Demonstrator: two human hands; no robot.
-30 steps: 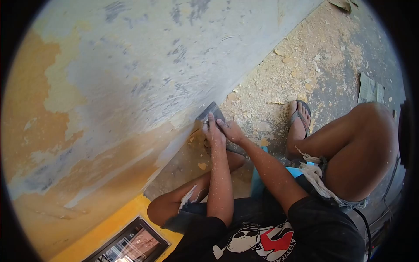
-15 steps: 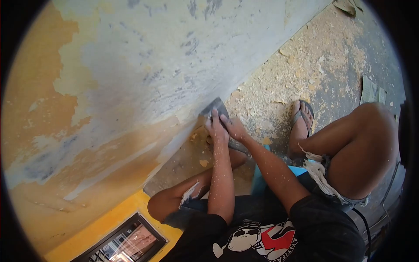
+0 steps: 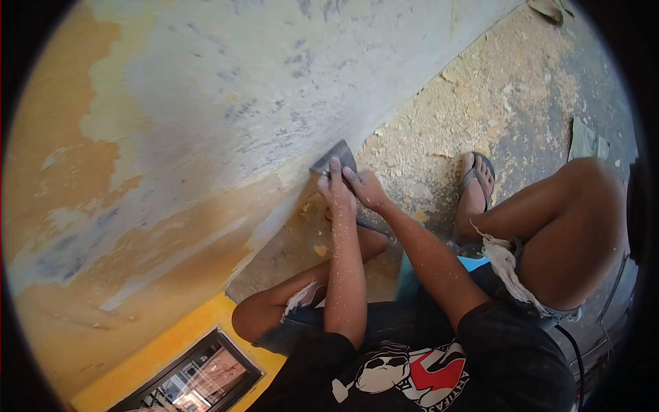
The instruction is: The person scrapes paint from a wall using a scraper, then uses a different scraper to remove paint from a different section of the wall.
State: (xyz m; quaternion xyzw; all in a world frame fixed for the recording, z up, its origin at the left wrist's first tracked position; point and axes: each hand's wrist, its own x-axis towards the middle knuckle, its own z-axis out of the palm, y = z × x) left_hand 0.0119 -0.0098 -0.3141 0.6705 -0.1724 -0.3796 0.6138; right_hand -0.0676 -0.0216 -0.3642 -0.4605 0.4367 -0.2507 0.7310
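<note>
A wide-bladed scraper [image 3: 333,157] lies with its blade against the lower part of the wall [image 3: 206,103], close to where the wall meets the floor. My left hand [image 3: 336,194] is closed on it, one finger stretched along the blade. Beside it, my right hand [image 3: 368,190] grips the same scraper, its thumb near the blade. Both hands hide the handle. Around the blade the wall is pale grey and white with dark scuffs; peeling yellow-orange paint borders this patch.
Paint flakes [image 3: 439,137] cover the floor along the wall. I sit on something light blue [image 3: 410,278], knees apart, one sandalled foot [image 3: 477,180] on the floor. A flat greyish piece [image 3: 583,140] lies at the right. A dark-framed opening [image 3: 199,378] shows at lower left.
Both hands have moved the scraper slightly up and to the left along the wall. More of its blade shows. Their grip looks the same.
</note>
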